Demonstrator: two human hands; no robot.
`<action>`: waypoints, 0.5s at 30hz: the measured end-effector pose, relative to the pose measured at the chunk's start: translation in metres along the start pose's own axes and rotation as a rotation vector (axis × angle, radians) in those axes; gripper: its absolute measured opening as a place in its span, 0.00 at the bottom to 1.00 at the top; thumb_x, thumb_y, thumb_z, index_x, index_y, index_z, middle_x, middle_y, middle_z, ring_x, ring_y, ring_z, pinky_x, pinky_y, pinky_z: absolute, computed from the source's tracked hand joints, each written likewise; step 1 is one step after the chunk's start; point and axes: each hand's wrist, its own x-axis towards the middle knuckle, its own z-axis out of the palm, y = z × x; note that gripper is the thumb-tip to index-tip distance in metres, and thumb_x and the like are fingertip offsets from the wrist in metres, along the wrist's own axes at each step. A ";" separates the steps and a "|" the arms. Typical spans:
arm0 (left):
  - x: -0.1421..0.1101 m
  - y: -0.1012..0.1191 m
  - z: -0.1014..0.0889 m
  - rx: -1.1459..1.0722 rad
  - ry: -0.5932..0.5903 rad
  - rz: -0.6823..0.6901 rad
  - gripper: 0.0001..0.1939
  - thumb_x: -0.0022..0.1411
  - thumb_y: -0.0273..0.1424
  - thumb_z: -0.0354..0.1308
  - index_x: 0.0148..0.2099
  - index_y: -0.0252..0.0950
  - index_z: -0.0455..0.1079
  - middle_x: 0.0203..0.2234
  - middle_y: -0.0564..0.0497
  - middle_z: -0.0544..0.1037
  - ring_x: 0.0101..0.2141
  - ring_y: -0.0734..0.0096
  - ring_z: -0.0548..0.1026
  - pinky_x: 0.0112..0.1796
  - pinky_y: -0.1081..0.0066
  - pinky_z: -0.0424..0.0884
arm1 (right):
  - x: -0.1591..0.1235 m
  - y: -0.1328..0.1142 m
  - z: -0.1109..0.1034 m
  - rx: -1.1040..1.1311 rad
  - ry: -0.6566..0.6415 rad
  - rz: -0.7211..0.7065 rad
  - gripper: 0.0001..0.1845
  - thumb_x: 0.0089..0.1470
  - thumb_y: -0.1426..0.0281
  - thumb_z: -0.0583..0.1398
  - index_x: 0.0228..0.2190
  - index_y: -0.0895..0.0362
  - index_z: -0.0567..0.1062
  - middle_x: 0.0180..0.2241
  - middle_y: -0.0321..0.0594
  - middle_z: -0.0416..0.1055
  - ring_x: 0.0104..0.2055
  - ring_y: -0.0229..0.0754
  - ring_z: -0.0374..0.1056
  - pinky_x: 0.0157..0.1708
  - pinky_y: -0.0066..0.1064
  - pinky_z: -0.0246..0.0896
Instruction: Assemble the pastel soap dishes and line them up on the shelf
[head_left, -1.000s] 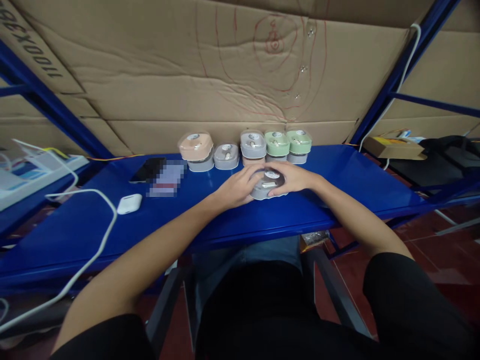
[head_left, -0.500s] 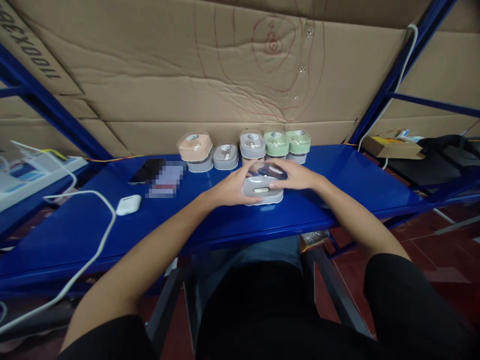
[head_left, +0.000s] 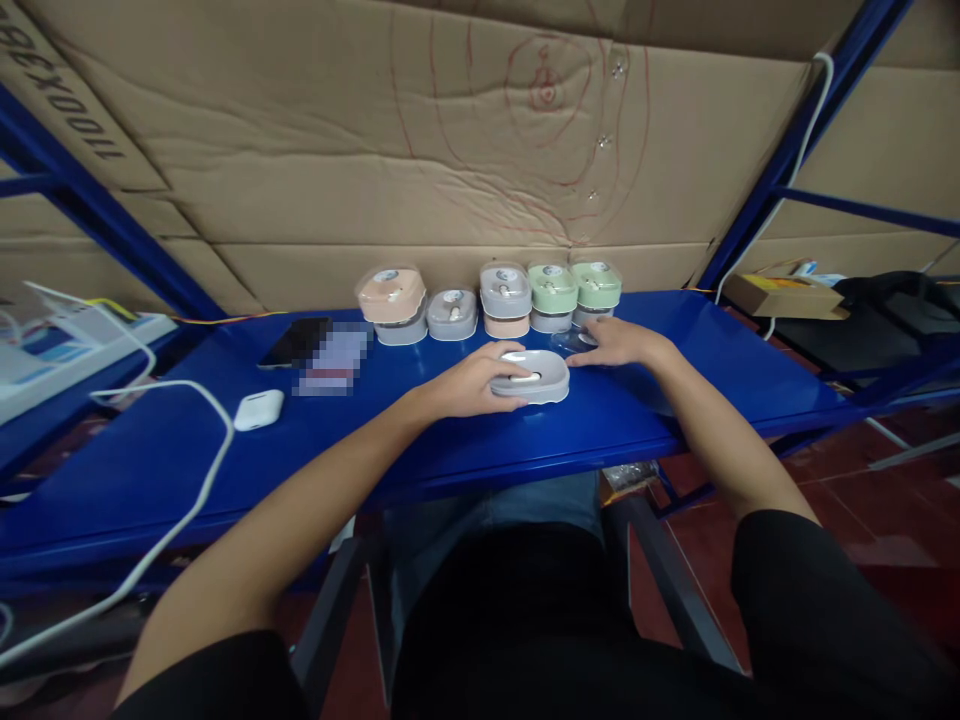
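Lunch box point(head_left: 555, 384), gray, rests on the bench point(head_left: 450, 435), left hand point(head_left: 480, 384) wrapped around its left side; right hand point(head_left: 616, 342), half-curled, appears to hold the clear cover point(head_left: 564, 341) just beyond. Uncovering seems underway; setting the cover aside calls for loosening.

The nearest container point(head_left: 553, 376) is grey — the table point(head_left: 465, 445) blue, cardboard point(head_left: 285, 120) red-lined brown.

Single head-worn view, facing forward and down; blue table point(head_left: 420, 440) near, cardboard wall point(head_left: 300, 130) beyond.

Smooth plast. box point(head_left: 551, 373), glossy tbl. point(head_left: 735, 365)
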 end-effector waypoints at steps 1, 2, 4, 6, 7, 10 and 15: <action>0.000 -0.001 0.001 -0.004 0.006 -0.003 0.25 0.70 0.40 0.77 0.67 0.45 0.87 0.76 0.37 0.76 0.74 0.39 0.77 0.73 0.37 0.76 | 0.001 0.000 0.001 -0.036 -0.034 0.059 0.54 0.48 0.25 0.74 0.58 0.54 0.85 0.52 0.62 0.86 0.57 0.80 0.82 0.58 0.75 0.80; 0.000 -0.001 0.001 -0.006 0.011 -0.008 0.25 0.71 0.41 0.77 0.67 0.45 0.87 0.76 0.37 0.76 0.74 0.40 0.77 0.73 0.38 0.75 | 0.001 -0.001 0.001 -0.059 -0.060 0.109 0.56 0.46 0.26 0.76 0.60 0.54 0.84 0.54 0.64 0.85 0.59 0.83 0.81 0.59 0.76 0.79; 0.000 -0.001 0.002 -0.003 0.013 -0.015 0.24 0.72 0.41 0.75 0.68 0.46 0.87 0.76 0.38 0.76 0.74 0.41 0.76 0.74 0.38 0.74 | 0.002 0.000 0.002 -0.087 -0.087 0.130 0.57 0.45 0.26 0.76 0.62 0.52 0.83 0.56 0.62 0.84 0.62 0.85 0.79 0.60 0.77 0.78; 0.000 -0.001 0.002 0.005 0.012 -0.006 0.23 0.74 0.42 0.74 0.67 0.45 0.87 0.77 0.37 0.76 0.75 0.40 0.76 0.75 0.37 0.73 | 0.003 0.003 0.003 -0.081 -0.082 0.093 0.55 0.47 0.27 0.75 0.63 0.49 0.82 0.57 0.59 0.84 0.62 0.84 0.79 0.60 0.77 0.79; 0.000 0.000 0.002 0.009 0.011 0.004 0.22 0.74 0.42 0.74 0.67 0.44 0.88 0.77 0.36 0.76 0.75 0.40 0.76 0.75 0.36 0.73 | 0.003 0.005 0.003 -0.072 -0.080 0.085 0.55 0.47 0.27 0.75 0.63 0.49 0.82 0.58 0.59 0.84 0.63 0.84 0.78 0.60 0.77 0.79; 0.001 0.000 0.004 0.018 0.012 0.024 0.20 0.75 0.43 0.73 0.63 0.42 0.89 0.77 0.35 0.76 0.74 0.38 0.76 0.74 0.35 0.74 | 0.003 0.006 0.003 -0.039 -0.088 0.111 0.54 0.48 0.31 0.77 0.65 0.48 0.81 0.60 0.59 0.83 0.65 0.85 0.77 0.62 0.79 0.77; 0.002 0.000 0.002 0.045 0.069 -0.036 0.19 0.77 0.47 0.69 0.56 0.39 0.90 0.75 0.34 0.77 0.73 0.38 0.77 0.74 0.35 0.74 | 0.001 0.001 0.001 -0.059 -0.113 0.137 0.53 0.51 0.31 0.76 0.67 0.49 0.80 0.61 0.59 0.82 0.65 0.84 0.77 0.63 0.77 0.76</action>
